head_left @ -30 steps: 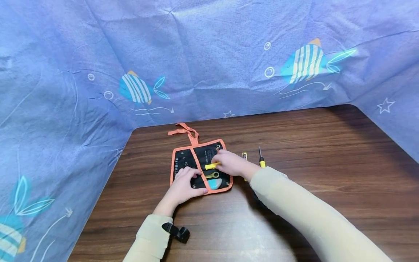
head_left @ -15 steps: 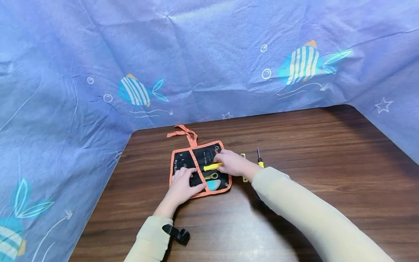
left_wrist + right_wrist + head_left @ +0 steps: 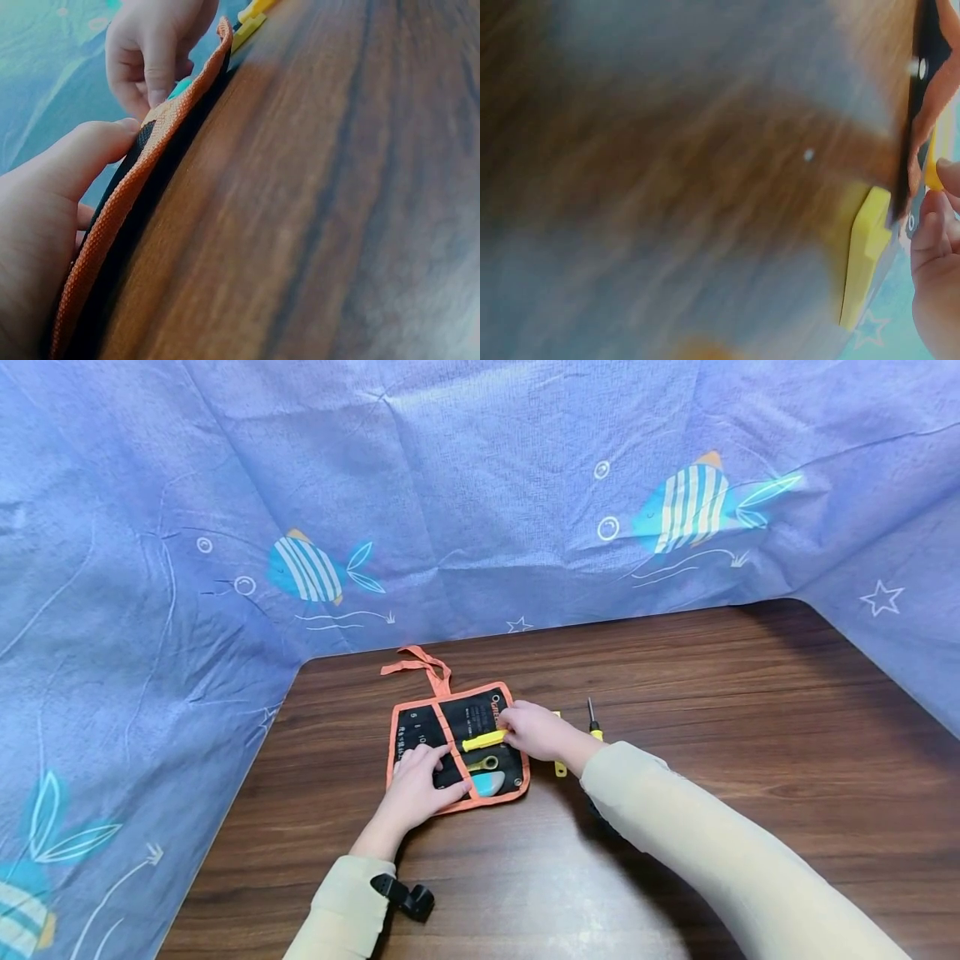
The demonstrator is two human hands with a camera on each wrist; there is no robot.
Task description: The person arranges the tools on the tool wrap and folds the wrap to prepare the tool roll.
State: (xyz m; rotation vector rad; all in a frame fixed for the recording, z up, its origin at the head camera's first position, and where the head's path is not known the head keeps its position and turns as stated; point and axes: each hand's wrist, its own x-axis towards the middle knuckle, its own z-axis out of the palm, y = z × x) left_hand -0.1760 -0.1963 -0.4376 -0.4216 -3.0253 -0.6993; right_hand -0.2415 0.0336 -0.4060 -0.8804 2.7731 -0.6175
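Note:
A black tool pouch [image 3: 467,714] with orange trim lies unrolled on the table in the head view, its tie strap pointing to the back. My left hand [image 3: 416,785] rests on its left half, thumb and index finger apart on the orange divider strip. My right hand [image 3: 536,729] pinches a slim yellow tool [image 3: 483,741] by its right end. The tool lies across the right half, its left end close to the strip; its exact kind is unclear. Nearer me, a ring-ended wrench [image 3: 486,764] and a teal-and-grey rounded tool [image 3: 489,783] sit in the pouch.
Right of the pouch lies a flat yellow piece [image 3: 560,768] with a hole, partly behind my right hand. A screwdriver [image 3: 594,727] with a black-and-yellow handle lies farther right, partly covered by my sleeve. A blue fish-print cloth [image 3: 480,510] hangs behind the table.
My right hand has shifted slightly right along the yellow tool, so more of the tool shows. The tool's left end is a little closer to the strip. My left hand has barely moved.

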